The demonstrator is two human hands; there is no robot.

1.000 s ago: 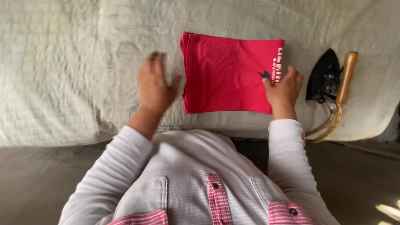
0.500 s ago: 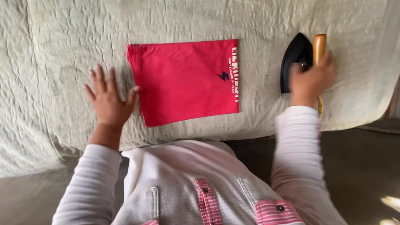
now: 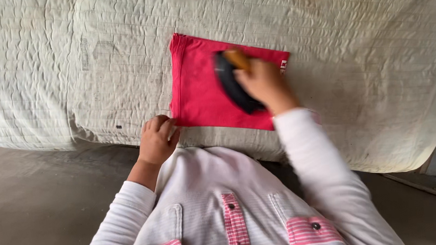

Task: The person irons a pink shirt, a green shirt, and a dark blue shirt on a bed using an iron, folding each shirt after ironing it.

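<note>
Wrapped around the wooden handle, the right hand [image 3: 261, 83] holds a black iron [image 3: 233, 85] flat on the folded red garment [image 3: 200, 93], which lies on the quilted pale cover [image 3: 68, 61]. Left hand [image 3: 157, 140] pins the garment's near corner with curled fingers. Pressing looks underway; the next pass likely calls for a steady glide without rucking the fold.

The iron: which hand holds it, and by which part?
The right hand holds the iron by its wooden handle. The left hand holds nothing, resting at the red cloth.
</note>
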